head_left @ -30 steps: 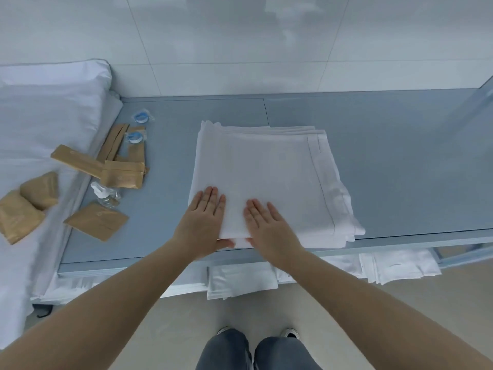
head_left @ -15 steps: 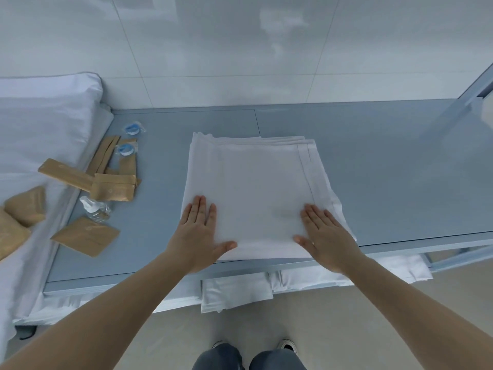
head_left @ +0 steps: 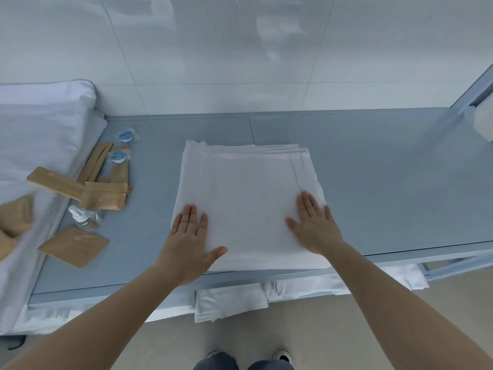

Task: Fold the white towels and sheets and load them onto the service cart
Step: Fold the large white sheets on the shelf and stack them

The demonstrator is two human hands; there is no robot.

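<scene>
right hand has slid from the middle of the near edge out to the right side of the folded white sheet over the last second; left hand has stayed near the left front corner.

item: folded white sheet, several layers, squared, hem seam along its right side. location: top of the blue service cart, at the front edge, roughly centred.

item: left hand. flat, fingers straight and together, thumb spread, pressing down on the sheet's near left corner; grasping nothing.

item: right hand. flat, fingers straight, pressing the sheet's right margin, fingertips just beside the seam; grasping nothing.

item: folded white linens on the lower shelf, edges sticking out under the cart top.

item: brown paper packets, several, scattered on the cart's left end (some lie on the white bedding beside it).

item: small clear bottle, lying among the packets.

item: two blue-and-clear wrapped pieces, near the rear left of the cart top.

item: person's shoes, at bottom of view on a beige floor.
</scene>
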